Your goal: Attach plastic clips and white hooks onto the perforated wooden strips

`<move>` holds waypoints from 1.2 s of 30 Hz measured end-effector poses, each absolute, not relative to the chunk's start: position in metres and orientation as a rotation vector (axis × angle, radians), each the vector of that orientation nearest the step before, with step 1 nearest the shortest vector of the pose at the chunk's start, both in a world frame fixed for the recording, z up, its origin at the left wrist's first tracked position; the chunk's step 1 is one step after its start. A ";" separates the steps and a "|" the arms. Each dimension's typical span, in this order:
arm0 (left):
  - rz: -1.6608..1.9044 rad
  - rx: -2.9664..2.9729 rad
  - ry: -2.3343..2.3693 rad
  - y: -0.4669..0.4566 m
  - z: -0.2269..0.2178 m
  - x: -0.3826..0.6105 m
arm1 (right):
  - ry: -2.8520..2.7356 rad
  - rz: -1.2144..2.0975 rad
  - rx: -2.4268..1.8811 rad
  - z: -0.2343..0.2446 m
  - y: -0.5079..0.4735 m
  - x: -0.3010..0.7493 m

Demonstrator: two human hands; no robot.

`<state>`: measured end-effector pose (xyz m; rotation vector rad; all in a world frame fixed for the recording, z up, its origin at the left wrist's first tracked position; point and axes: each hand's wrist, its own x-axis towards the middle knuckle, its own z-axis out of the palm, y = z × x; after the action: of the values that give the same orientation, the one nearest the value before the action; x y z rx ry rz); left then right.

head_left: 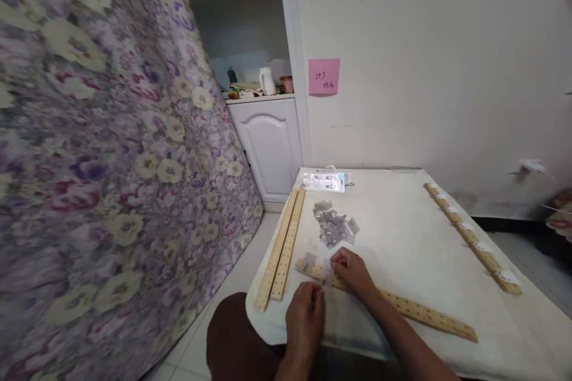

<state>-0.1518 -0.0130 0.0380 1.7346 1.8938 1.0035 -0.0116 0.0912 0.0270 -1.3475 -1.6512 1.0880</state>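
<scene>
A long wooden strip with a row of holes (415, 309) lies slantwise across the near part of a white table (402, 232). My right hand (352, 271) rests on its left end, fingers pinched on a small clear adhesive hook (328, 266). My left hand (304, 317) sits just below the strip near the table's front edge, fingers curled; what it holds, if anything, is hidden. Another clear hook (308, 261) sits on the strip's far left end. A heap of several clear hooks (333, 225) lies just beyond my hands.
Two more holed strips (281, 250) lie side by side along the table's left edge. A strip with white hooks fixed on it (473, 239) runs along the right. A clear packet (324, 181) lies at the back. A flowered mattress (102, 155) stands left; a white cupboard (268, 143) behind.
</scene>
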 end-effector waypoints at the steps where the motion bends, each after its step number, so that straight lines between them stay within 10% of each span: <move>1: 0.985 1.743 1.922 -0.011 0.036 -0.152 | -1.676 1.052 -1.376 0.027 0.092 -0.013; 36: 0.815 1.770 2.142 0.004 0.024 -0.145 | -1.804 0.946 -1.498 0.015 0.099 -0.015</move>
<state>-0.1452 0.0039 0.0241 1.7698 2.1417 0.8145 -0.0154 0.0989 0.0152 -1.4984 -1.8041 0.9461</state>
